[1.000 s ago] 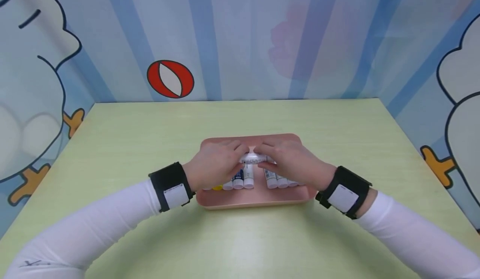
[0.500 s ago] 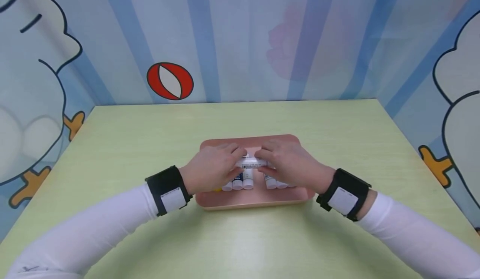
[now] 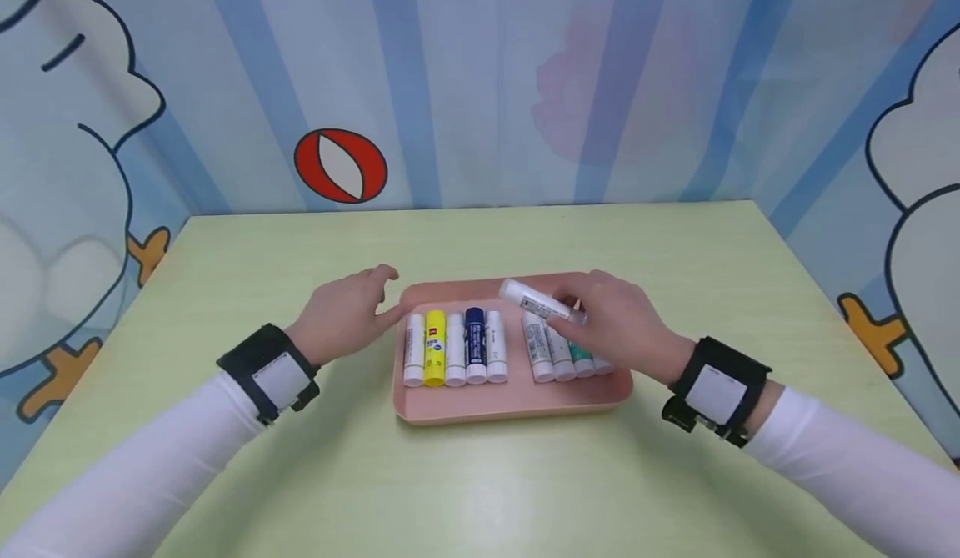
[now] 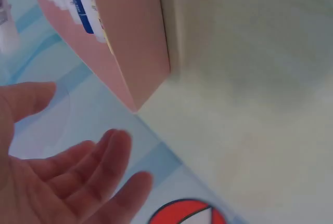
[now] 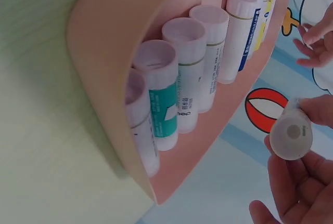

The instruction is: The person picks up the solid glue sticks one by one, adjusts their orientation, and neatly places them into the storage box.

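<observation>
My right hand [image 3: 624,323] pinches a white glue stick [image 3: 525,297] between thumb and fingers, tilted above the back of the pink tray [image 3: 465,404]. Seen end-on in the right wrist view, the held glue stick [image 5: 291,136] shows its round hollow end. At the tray's left rim is my left hand [image 3: 347,314], its fingers spread and nothing in them. Inside the tray, a row of glue sticks lies on the left, including a yellow glue stick [image 3: 435,348] and a dark blue one [image 3: 476,344]. A second row on the right, including a green-labelled glue stick [image 5: 163,107], is partly hidden by my right hand.
The tray sits on a pale green table [image 3: 480,491]. Behind it rises a blue striped backdrop [image 3: 480,82] with a printed red and white ball [image 3: 341,166]. A gap of bare tray separates the two rows.
Both hands were together at the white glue stick over the tray. My left hand has let go and moved left to the rim; my right hand now holds the stick alone, slightly farther right.
</observation>
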`<state>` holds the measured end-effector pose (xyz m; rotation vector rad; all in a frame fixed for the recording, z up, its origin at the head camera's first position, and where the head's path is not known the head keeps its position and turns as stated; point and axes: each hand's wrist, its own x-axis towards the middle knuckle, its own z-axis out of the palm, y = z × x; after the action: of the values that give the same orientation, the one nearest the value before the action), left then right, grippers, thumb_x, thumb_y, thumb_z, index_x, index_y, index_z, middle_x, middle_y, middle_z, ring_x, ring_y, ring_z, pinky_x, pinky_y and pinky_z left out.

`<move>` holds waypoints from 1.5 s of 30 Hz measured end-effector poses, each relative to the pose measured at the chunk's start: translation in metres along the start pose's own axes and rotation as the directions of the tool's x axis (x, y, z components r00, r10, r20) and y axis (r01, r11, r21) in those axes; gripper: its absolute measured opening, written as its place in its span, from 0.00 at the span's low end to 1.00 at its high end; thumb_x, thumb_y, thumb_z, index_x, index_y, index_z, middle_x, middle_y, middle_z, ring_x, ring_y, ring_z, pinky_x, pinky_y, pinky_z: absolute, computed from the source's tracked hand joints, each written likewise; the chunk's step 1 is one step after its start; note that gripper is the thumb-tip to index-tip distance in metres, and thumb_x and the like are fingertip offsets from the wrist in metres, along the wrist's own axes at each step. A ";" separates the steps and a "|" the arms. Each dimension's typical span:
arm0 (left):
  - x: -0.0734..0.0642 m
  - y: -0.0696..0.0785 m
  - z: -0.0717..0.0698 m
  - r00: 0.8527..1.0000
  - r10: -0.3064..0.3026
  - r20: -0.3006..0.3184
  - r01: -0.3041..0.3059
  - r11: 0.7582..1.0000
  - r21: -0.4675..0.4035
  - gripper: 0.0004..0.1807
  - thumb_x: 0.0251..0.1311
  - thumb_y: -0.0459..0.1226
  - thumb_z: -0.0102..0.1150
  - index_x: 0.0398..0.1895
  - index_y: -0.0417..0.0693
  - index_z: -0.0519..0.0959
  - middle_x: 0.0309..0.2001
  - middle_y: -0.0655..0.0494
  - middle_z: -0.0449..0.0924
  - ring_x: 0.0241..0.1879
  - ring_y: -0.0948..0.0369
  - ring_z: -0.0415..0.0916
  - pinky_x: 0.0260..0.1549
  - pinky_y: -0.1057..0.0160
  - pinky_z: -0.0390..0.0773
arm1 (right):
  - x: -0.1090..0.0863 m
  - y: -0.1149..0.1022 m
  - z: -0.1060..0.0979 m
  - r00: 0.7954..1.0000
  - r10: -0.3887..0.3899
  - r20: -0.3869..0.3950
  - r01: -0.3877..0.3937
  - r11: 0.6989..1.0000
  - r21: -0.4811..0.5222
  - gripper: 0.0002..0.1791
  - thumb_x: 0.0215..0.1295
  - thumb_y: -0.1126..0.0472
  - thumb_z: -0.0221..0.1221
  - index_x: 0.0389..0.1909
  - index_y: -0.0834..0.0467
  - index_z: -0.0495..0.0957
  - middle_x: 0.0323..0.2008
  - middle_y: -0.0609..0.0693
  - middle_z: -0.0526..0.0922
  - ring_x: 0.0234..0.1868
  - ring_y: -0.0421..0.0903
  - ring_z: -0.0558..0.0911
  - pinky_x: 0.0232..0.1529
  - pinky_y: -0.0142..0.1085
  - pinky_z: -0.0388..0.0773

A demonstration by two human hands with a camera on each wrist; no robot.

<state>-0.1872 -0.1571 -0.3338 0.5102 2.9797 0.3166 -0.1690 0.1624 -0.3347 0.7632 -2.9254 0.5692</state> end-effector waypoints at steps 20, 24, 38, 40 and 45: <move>0.000 -0.006 0.034 0.911 -0.131 0.392 0.339 0.779 -0.528 0.17 0.62 0.40 0.50 0.48 0.37 0.72 0.27 0.49 0.78 0.26 0.56 0.75 0.27 0.62 0.76 | 0.014 0.000 0.011 0.978 0.135 0.158 -0.179 0.934 0.309 0.09 0.58 0.55 0.58 0.27 0.57 0.75 0.26 0.49 0.73 0.27 0.45 0.71 0.26 0.36 0.68; -0.001 -0.004 0.035 0.910 -0.131 0.394 0.348 0.758 -0.552 0.17 0.62 0.39 0.49 0.49 0.37 0.72 0.27 0.48 0.77 0.25 0.56 0.75 0.27 0.62 0.76 | 0.017 -0.003 0.015 0.963 0.179 0.201 -0.232 0.933 0.276 0.12 0.58 0.53 0.58 0.24 0.57 0.73 0.19 0.50 0.71 0.21 0.44 0.71 0.22 0.35 0.66; 0.004 -0.002 0.034 0.910 -0.119 0.398 0.347 0.745 -0.570 0.17 0.63 0.38 0.49 0.51 0.36 0.71 0.28 0.47 0.77 0.26 0.56 0.76 0.27 0.62 0.76 | 0.033 -0.015 0.023 0.926 0.235 0.296 -0.242 0.970 -0.012 0.26 0.62 0.42 0.49 0.13 0.56 0.66 0.10 0.45 0.61 0.13 0.42 0.69 0.16 0.31 0.60; 0.005 -0.002 0.035 0.909 -0.117 0.400 0.347 0.743 -0.572 0.17 0.63 0.38 0.49 0.51 0.36 0.71 0.28 0.48 0.77 0.26 0.56 0.76 0.28 0.62 0.76 | 0.035 -0.017 0.024 0.913 0.253 0.320 -0.253 0.967 -0.041 0.23 0.63 0.44 0.49 0.16 0.56 0.68 0.12 0.46 0.64 0.15 0.43 0.71 0.18 0.32 0.62; 0.007 -0.004 0.037 0.909 -0.113 0.402 0.346 0.744 -0.571 0.17 0.62 0.38 0.49 0.50 0.36 0.71 0.27 0.48 0.78 0.25 0.56 0.76 0.27 0.62 0.76 | 0.041 -0.020 0.026 0.904 0.245 0.351 -0.231 0.970 -0.081 0.17 0.60 0.49 0.53 0.19 0.56 0.70 0.14 0.47 0.65 0.17 0.43 0.70 0.21 0.33 0.63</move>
<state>-0.1904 -0.1513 -0.3711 0.0868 2.3408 1.0371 -0.1941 0.1181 -0.3464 0.5579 -3.3899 0.4256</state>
